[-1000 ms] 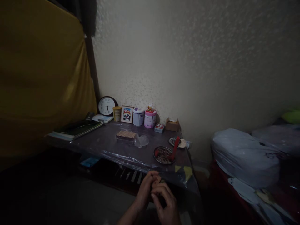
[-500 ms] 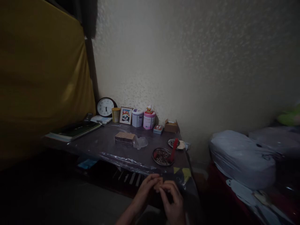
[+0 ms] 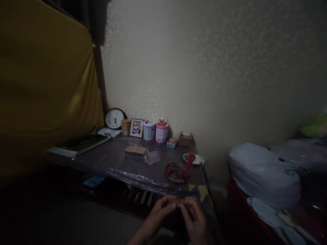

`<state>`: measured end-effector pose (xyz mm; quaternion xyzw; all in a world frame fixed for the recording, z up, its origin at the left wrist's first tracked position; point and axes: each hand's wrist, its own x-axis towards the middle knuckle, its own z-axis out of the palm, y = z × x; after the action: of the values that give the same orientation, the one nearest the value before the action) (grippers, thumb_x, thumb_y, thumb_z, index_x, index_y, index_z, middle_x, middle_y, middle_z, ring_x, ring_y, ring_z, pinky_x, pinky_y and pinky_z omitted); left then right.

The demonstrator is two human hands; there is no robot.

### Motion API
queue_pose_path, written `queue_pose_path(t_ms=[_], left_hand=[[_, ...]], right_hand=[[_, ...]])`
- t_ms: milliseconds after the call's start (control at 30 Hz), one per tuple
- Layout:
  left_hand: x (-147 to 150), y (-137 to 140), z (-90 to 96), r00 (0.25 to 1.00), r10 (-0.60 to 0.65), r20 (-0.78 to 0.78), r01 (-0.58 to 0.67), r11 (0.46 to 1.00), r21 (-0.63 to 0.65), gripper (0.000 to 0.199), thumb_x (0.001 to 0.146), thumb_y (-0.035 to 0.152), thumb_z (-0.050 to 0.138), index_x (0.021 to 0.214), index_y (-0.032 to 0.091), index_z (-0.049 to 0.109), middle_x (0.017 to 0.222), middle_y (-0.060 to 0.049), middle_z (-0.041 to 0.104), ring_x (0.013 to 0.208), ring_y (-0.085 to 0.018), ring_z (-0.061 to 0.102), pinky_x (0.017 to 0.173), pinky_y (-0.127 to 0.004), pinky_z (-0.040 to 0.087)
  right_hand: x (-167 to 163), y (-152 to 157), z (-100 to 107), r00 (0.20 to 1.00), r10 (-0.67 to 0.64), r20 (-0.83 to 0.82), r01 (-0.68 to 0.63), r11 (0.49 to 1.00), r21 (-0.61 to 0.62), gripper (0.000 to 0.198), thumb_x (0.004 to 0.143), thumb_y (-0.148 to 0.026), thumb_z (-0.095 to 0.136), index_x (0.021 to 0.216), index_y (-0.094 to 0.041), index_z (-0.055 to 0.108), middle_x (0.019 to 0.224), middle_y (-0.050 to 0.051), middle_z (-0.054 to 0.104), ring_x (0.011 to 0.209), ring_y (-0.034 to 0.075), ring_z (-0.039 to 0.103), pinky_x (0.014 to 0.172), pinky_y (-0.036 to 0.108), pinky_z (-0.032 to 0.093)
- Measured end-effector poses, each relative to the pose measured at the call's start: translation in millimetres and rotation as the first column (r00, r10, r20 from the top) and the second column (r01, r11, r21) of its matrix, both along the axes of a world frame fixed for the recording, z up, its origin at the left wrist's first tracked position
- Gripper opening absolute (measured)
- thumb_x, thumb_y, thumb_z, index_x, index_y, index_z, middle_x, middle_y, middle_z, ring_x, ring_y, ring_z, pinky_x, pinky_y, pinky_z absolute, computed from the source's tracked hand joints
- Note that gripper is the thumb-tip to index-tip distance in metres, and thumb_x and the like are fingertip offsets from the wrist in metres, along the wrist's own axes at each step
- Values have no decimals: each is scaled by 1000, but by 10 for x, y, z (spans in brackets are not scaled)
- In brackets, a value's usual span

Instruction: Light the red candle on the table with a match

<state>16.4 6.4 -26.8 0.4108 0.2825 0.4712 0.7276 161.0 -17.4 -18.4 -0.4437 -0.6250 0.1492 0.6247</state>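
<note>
Between the fingertips at the lower middle of the frame we see a small brown piece (image 3: 178, 201), mostly covered and too dim for us to read its shape. Our left hand (image 3: 160, 211) pinches it from one side and our right hand (image 3: 195, 216) from the other, the two nearly meeting. Because only fingertips bear it, a slight slip could lose it; and as both hands are in front of the near edge of the table (image 3: 150, 174), we judge it could fall into the dark below. Uneven pressure might also crack it, if it is brittle.

Just beyond, right of centre, the dark round plate (image 3: 176, 182) holds loose bits, with a red spoon (image 3: 189, 165) sloping up over its rim; a knuckle or sleeve catching that handle could tip it and scatter them. Pale sticks (image 3: 197, 159) overhang the farther plate (image 3: 183, 159) near the table's right side, so a nudge might push them off. Near the centre, the row of brown blocks (image 3: 135, 152) touches crumpled clear plastic (image 3: 152, 157), which could drag blocks askew if snagged.
</note>
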Motion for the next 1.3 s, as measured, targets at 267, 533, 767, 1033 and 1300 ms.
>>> queue_pose_path(t_ms=[267, 533, 767, 1033, 1300], left_hand=[[-2, 5, 27, 999, -34, 31, 34, 999, 12, 37, 65, 32, 76, 96, 15, 64, 100, -10, 72, 98, -24, 62, 91, -35, 39], [-17, 9, 9, 999, -5, -48, 6, 1000, 9, 40, 62, 36, 77, 95, 15, 67, 98, -8, 72, 98, -25, 61, 90, -34, 39], [-26, -4, 28, 999, 8, -50, -8, 1000, 16, 40, 62, 35, 77, 95, 16, 67, 96, -7, 72, 94, -24, 61, 86, -33, 40], [0, 9, 26, 997, -19, 72, 22, 999, -36, 37, 60, 30, 79, 92, 15, 67, 94, -10, 73, 88, -23, 64, 84, -34, 41], [16, 1, 56, 973, -65, 223, 84, 993, -77, 31, 63, 26, 77, 91, 14, 69, 94, -11, 74, 89, -24, 66, 85, -34, 42]], right_hand=[[5, -6, 2, 998, 29, -58, -34, 995, -89, 11, 78, -28, 62, 71, -21, 58, 70, -1, 59, 69, 14, 61, 66, 21, 50], [3, -13, 71, 972, 24, -235, -73, 977, -201, 15, 70, -32, 69, 67, -21, 60, 66, -1, 61, 65, 15, 61, 62, 20, 50], [41, -44, 139, 934, 106, -343, -218, 926, -307, 18, 70, -36, 70, 69, -21, 61, 67, -2, 61, 68, 15, 59, 64, 21, 47], [77, -46, 182, 827, 64, -559, -282, 907, -313, 49, 69, -42, 72, 112, -26, 55, 67, -5, 58, 59, 11, 52, 59, 21, 43], [65, -51, 249, 790, 0, -614, -271, 897, -349, 46, 61, -42, 77, 99, -24, 60, 65, -5, 60, 59, 12, 51, 58, 22, 41]])
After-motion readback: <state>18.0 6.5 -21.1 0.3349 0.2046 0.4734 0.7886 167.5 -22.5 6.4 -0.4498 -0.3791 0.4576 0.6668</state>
